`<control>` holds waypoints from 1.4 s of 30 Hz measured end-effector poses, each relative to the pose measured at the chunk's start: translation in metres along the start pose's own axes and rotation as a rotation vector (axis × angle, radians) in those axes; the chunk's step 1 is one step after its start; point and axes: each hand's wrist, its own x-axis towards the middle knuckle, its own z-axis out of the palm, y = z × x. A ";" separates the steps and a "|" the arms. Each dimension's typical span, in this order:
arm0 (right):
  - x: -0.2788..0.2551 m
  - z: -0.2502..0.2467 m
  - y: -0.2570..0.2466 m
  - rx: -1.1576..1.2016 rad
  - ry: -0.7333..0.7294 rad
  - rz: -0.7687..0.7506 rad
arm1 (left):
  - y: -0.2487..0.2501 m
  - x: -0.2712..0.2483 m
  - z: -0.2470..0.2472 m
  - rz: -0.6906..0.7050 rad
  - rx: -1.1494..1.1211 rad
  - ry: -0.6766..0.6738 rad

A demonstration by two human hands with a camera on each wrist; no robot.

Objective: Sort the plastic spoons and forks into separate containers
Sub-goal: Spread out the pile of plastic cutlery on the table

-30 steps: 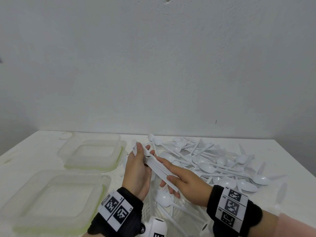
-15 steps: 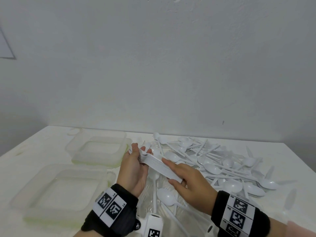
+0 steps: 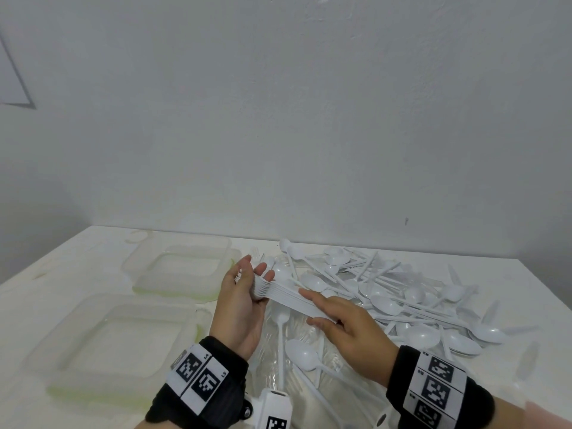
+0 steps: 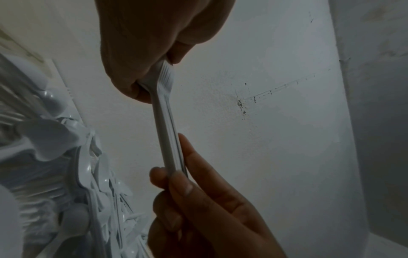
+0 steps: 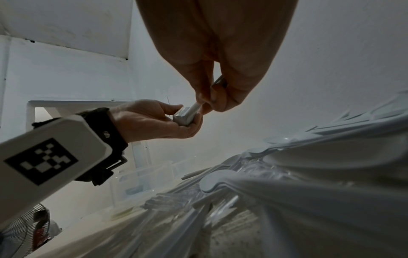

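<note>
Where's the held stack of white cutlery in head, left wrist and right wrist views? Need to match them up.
Head: stack of forks lower centre, between left hand and right hand.
Left wrist: stack runs centre, top to lower middle, right hand's fingers at the lower end.
Right wrist: stack just above centre, in the left hand.
Shared landmark: the loose spoon pile.

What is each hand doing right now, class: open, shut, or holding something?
Left hand: grips the head end of a nested stack of white plastic forks.
Right hand: pinches the stack's handle end.
</note>
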 end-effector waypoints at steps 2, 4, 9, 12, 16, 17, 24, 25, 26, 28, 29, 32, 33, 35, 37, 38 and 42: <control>-0.001 0.000 -0.001 0.006 0.009 0.006 | 0.000 0.000 0.000 0.006 0.002 0.001; -0.001 -0.001 -0.002 -0.012 0.013 0.022 | 0.000 0.000 0.000 0.003 -0.001 0.006; -0.002 0.000 -0.006 -0.073 0.025 0.004 | 0.003 0.002 -0.001 -0.007 -0.029 0.030; -0.003 -0.003 -0.004 -0.067 0.082 0.000 | 0.007 0.004 -0.003 -0.003 -0.038 0.055; -0.004 -0.004 -0.004 -0.046 0.116 -0.014 | 0.008 0.004 -0.003 0.001 -0.009 0.061; -0.004 -0.004 -0.004 -0.040 0.124 -0.015 | 0.007 0.003 -0.003 0.009 0.018 0.050; -0.005 -0.012 -0.001 0.023 0.122 0.041 | 0.011 -0.001 -0.022 0.098 0.572 -0.126; -0.005 -0.013 -0.002 0.039 0.123 0.047 | 0.012 -0.001 -0.026 0.115 0.670 -0.142; -0.005 -0.014 -0.002 0.047 0.122 0.054 | 0.014 -0.001 -0.029 0.121 0.748 -0.151; -0.005 -0.015 -0.003 0.056 0.118 0.066 | 0.017 0.000 -0.034 0.090 0.800 -0.162; -0.005 -0.014 -0.003 0.067 0.116 0.070 | 0.018 0.001 -0.035 0.069 0.785 -0.160; -0.006 -0.013 -0.004 0.112 0.126 0.088 | 0.020 0.003 -0.037 0.037 0.734 -0.137; -0.006 -0.013 -0.005 0.152 0.135 0.101 | 0.020 0.003 -0.037 0.031 0.721 -0.135; -0.006 -0.013 -0.006 0.268 0.147 0.154 | 0.019 0.003 -0.038 0.019 0.682 -0.143; -0.005 -0.015 -0.008 0.335 0.134 0.212 | 0.020 0.001 -0.039 0.006 0.626 -0.166; -0.005 -0.017 -0.009 0.368 0.124 0.238 | 0.021 0.000 -0.039 0.002 0.600 -0.188; -0.002 -0.026 -0.015 0.505 0.089 0.329 | 0.024 -0.002 -0.042 0.023 0.557 -0.295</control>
